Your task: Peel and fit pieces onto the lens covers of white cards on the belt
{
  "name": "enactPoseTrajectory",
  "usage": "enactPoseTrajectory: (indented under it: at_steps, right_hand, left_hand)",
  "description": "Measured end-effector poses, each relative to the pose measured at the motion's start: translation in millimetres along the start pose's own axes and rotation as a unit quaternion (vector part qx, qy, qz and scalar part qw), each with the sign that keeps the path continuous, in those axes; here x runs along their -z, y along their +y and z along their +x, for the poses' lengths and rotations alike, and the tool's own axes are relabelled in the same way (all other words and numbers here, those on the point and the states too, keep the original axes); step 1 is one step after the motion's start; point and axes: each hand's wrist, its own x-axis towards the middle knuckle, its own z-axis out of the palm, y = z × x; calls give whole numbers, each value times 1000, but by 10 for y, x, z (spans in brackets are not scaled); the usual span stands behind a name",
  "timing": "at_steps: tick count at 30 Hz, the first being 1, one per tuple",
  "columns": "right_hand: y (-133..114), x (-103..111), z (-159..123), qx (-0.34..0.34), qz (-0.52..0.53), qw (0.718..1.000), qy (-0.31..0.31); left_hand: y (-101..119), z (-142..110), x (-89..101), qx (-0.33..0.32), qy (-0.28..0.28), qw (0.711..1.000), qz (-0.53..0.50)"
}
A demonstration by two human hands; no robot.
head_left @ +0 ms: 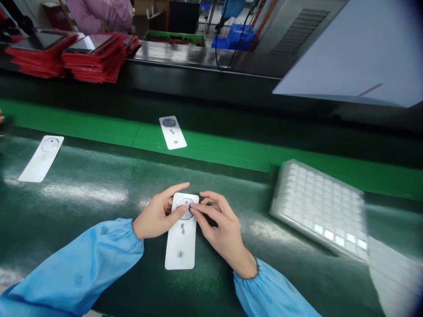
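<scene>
A long white card (181, 240) lies on the dark green belt directly under my hands, with a round clear ring piece (184, 208) near its far end. My left hand (157, 213) rests on the card's left side, its thumb pressing on the ring piece. My right hand (214, 220) comes in from the right, its fingertips pinched at the ring's edge and partly hiding it. Two similar cards lie farther along the belt: one with a dark round piece (172, 132), the other with a clear ring (41, 158).
A clear tray of white pieces (319, 211) sits tilted on the belt to my right. Stacks of red-cased flat devices (94, 55) lie on the far bench. A large white sheet (350, 48) hangs at upper right. A co-worker's pink sleeve (99, 15) shows behind the bench.
</scene>
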Motion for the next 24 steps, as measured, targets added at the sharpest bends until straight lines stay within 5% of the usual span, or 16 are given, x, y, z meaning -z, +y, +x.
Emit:
enactPoseTrajectory:
  at_steps: [9,24]
  right_hand:
    - [5,-70,-61,5,-144,986,-81]
    - [-92,47,3,-68,28,994,-75]
  left_hand:
    - [-43,-12,-4,-26,-6,995,95]
    - [-31,-8,-1,-37,31,996,74]
